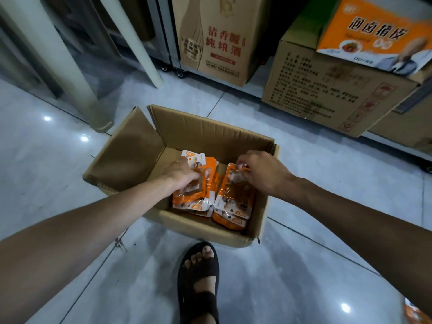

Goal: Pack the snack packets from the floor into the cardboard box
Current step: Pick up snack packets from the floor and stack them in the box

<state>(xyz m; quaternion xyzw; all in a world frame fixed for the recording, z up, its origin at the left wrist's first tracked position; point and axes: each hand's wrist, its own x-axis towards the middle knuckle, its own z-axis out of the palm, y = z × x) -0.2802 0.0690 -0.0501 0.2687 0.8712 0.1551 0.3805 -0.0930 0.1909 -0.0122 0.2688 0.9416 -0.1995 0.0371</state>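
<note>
Two hands are down inside the open cardboard box [210,132] on the tiled floor [315,183]. The snack packets [236,197] are glossy orange-and-white pouches with clear windows showing brown pieces, stacked in two piles against the near wall of the box. Left hand [181,175] sits on the left pile, fingers curled down around the top packets, closed onto them. Right hand [261,171] is at three o'clock from it, fingertips [240,166] pinched on the upper edge of the top packet of the right pile. That packet runs from the pinch toward six o'clock, lying on its stack. One more orange packet [415,313] peeks in at the frame's lower right corner on the floor. A foot in a black sandal [198,284] stands at six o'clock, just short of the box.
</note>
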